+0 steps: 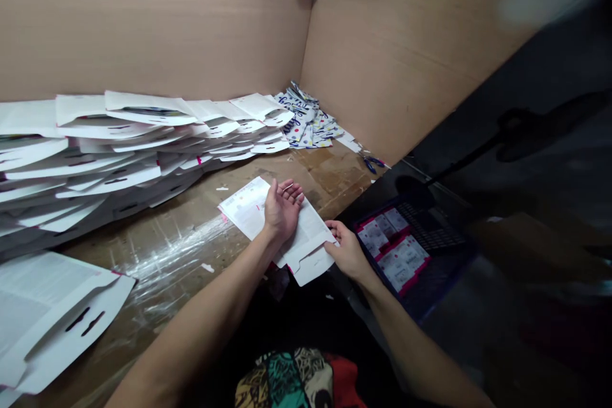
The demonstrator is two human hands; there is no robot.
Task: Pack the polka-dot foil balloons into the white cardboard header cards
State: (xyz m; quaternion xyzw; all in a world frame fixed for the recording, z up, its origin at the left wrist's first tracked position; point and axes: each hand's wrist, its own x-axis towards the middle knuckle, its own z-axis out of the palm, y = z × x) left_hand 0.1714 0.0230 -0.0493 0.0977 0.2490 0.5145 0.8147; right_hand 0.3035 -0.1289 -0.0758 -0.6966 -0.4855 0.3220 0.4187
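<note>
A flat white die-cut card sheet [248, 207] with small print and a pink edge lies on the brown worktable [182, 236]. My left hand [282, 207] rests flat on the sheet's middle, fingers stretched out. My right hand [345, 248] pinches the sheet's near right flap between thumb and fingers at the table's edge.
A long slumped pile of white card sheets [119, 153] runs along the back wall. More white sheets [52, 312] lie at the near left. Printed dotted sheets [308, 121] fill the corner, with blue-handled scissors [373, 164] nearby. A dark crate [406, 248] at right holds folded pink-edged cards.
</note>
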